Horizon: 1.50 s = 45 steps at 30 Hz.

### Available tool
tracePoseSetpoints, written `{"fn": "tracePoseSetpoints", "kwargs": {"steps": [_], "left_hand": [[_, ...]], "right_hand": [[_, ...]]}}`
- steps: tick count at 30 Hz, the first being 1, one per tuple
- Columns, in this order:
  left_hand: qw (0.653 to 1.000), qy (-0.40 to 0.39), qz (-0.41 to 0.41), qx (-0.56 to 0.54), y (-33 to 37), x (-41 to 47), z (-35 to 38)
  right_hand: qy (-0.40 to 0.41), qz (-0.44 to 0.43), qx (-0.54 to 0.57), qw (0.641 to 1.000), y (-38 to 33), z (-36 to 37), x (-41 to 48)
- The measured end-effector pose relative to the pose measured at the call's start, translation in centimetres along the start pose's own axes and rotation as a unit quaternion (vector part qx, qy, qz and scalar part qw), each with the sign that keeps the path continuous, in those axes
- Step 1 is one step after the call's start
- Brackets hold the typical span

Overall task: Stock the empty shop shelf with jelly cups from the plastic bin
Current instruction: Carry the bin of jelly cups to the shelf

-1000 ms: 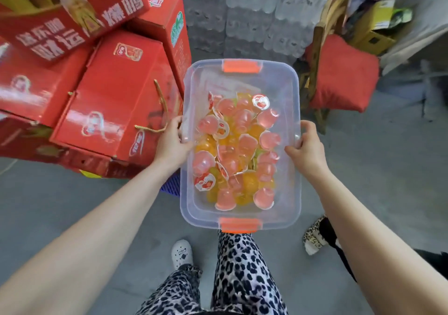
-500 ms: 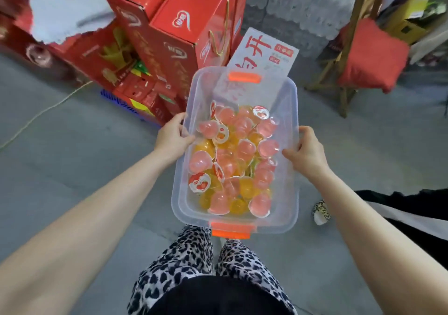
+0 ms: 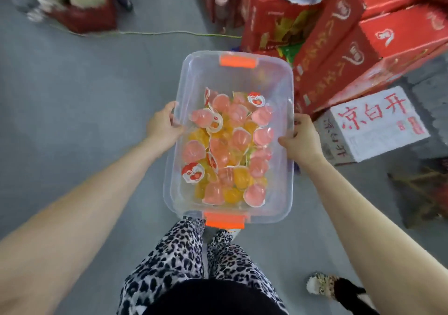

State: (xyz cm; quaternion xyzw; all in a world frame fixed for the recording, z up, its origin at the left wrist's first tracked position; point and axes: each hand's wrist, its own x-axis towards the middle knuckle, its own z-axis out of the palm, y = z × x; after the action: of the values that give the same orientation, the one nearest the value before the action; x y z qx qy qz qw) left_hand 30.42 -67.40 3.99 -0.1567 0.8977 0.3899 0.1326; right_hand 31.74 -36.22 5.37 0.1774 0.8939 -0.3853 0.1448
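Observation:
I carry a clear plastic bin (image 3: 191, 77) with orange clips at both short ends, held level in front of my waist. Inside lies a heap of several pink and yellow jelly cups (image 3: 230, 149), some showing red and white lids. My left hand (image 3: 163, 126) grips the bin's left rim, thumb inside the wall. My right hand (image 3: 301, 138) grips the right rim the same way. No shelf is in view.
Stacked red cartons (image 3: 351, 43) stand at the upper right, close to the bin's far right corner. A white box with red characters (image 3: 371, 123) sits on the floor to the right. More red goods (image 3: 80, 6) lie at the upper left. A second person's foot (image 3: 322, 286) shows at the lower right.
The view has swung left as I turn with the bin. The red cartons slid from the left to the upper right, and the chair has left the view. Both hands keep their grip.

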Motion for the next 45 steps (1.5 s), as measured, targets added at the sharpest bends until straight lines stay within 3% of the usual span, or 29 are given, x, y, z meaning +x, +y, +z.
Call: {"fn": "tracePoseSetpoints", "kwargs": {"steps": [12, 19, 34, 45], "left_hand": [[0.965, 0.195, -0.130, -0.114, -17.4, 1.4, -22.8], [0.922, 0.285, -0.200, -0.171, -23.8, 4.3, -32.8], [0.826, 0.407, -0.297, -0.253, -34.8, 19.5, -52.5], [0.793, 0.437, -0.309, -0.291, -45.6, 32.4, -70.1]], "right_hand": [[-0.138, -0.186, -0.093, 0.968, -26.5, 21.3, 4.9], [-0.213, -0.263, -0.130, 0.932, -41.3, 32.7, 8.3], [-0.306, -0.402, -0.190, 0.842, -72.3, 55.3, 17.4], [-0.322, -0.424, -0.195, 0.824, -92.6, 72.1, 22.2]]}}
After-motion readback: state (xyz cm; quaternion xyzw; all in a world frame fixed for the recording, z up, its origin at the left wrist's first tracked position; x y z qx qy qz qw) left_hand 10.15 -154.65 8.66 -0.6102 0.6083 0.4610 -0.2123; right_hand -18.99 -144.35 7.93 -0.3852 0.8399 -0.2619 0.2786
